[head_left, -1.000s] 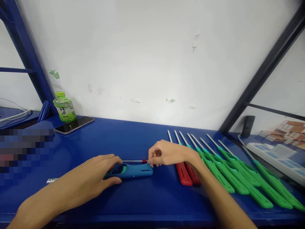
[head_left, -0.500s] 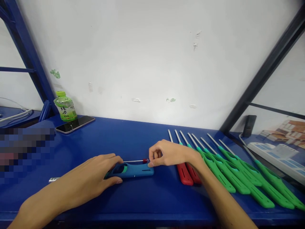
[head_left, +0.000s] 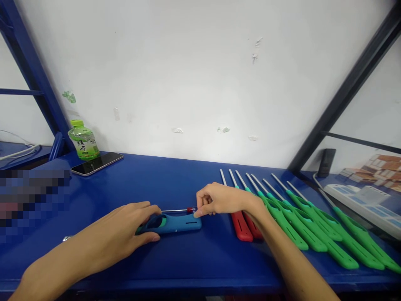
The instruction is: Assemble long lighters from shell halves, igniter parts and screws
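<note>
A blue long-nosed gas lighter (head_left: 180,223) lies sideways near the front of the table. My left hand (head_left: 125,225) is wrapped round its trigger end, fingers behind and thumb in front. The lighter's metal tube tip (head_left: 67,238) shows beyond my left wrist. My right hand (head_left: 216,200) is closed in a pinch at the lighter's butt end, the thumb by its corner; what the fingertips hold is hidden. Just behind the lighter, a thin screwdriver (head_left: 175,210) with a red collar lies along it, its handle end disappearing at my right fingers.
Two red lighters (head_left: 242,225) and several green lighters (head_left: 293,225) lie in a row at the right. A phone (head_left: 97,163) and a green drink bottle (head_left: 84,140) are at the back left. A power strip (head_left: 360,205) lies beyond the right frame post.
The view has shifted very slightly. Both hands and the blue lighter keep nearly the same places; my right fingers have moved only a little.
</note>
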The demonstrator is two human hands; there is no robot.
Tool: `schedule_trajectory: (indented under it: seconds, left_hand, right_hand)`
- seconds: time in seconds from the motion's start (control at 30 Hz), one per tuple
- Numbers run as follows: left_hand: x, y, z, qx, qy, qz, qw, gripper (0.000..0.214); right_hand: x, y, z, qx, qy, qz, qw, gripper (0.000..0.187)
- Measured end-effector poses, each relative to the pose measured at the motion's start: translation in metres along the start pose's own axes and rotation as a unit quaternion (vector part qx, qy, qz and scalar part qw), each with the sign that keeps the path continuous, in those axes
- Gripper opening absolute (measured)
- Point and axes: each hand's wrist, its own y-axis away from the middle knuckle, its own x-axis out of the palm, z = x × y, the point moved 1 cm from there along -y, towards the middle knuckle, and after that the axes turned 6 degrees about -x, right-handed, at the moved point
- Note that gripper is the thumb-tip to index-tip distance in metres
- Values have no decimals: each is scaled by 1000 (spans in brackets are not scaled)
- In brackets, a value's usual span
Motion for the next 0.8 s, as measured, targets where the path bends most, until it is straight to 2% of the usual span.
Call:
schedule_trajectory:
  seconds: [0.23,0.4,0.53,0.63,0.8]
  left_hand:
    - [-1,0,-1,18,-3,-17,1000,27]
    - [3,-2,6,19,3,-26,999,29]
    - [4,-3,6,16,9,-26,999,28]
    - [2,-2,4,6,9,-16,1000,29]
    - [2,-2,5,-15,4,-8,1000,30]
  right_hand:
    - [0,1,0,-2,22,3,1000,30]
    - [-1,4,3,-7,32,7,999,39]
    - [-5,7,5,-13,43,-20,999,39]
    - [-8,7,-3,-8,63,-54,997,28]
    - [-3,-1,-21,6,86,-47,995,33]
